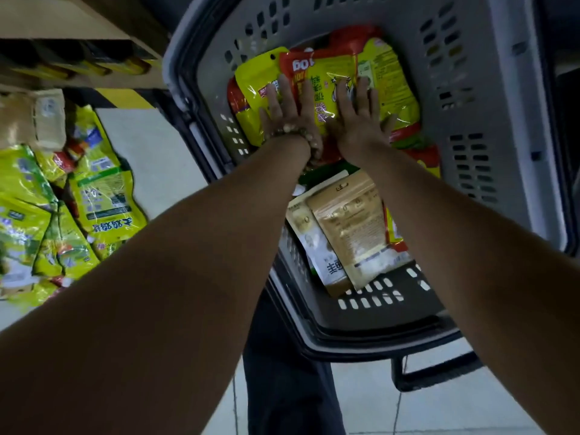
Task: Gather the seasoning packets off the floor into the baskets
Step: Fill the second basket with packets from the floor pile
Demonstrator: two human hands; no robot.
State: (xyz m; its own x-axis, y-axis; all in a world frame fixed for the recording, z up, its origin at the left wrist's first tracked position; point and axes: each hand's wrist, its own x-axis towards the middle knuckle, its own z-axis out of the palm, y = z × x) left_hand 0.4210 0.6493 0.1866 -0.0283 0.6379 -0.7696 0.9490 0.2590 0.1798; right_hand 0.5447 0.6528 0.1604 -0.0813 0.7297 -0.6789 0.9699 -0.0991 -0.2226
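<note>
Head view looked down both bare forearms into the grey basket (508,89), where tan pouches (351,227) lay nearest. Beyond them the left hand (284,117) and right hand (361,120) pressed flat, fingers (282,89) straight and spread, on yellow seasoning packets (320,76) inside it. Loose packets (94,189) lay heaped on the floor (141,152) to the left.

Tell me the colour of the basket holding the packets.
The basket is grey; head view.
</note>
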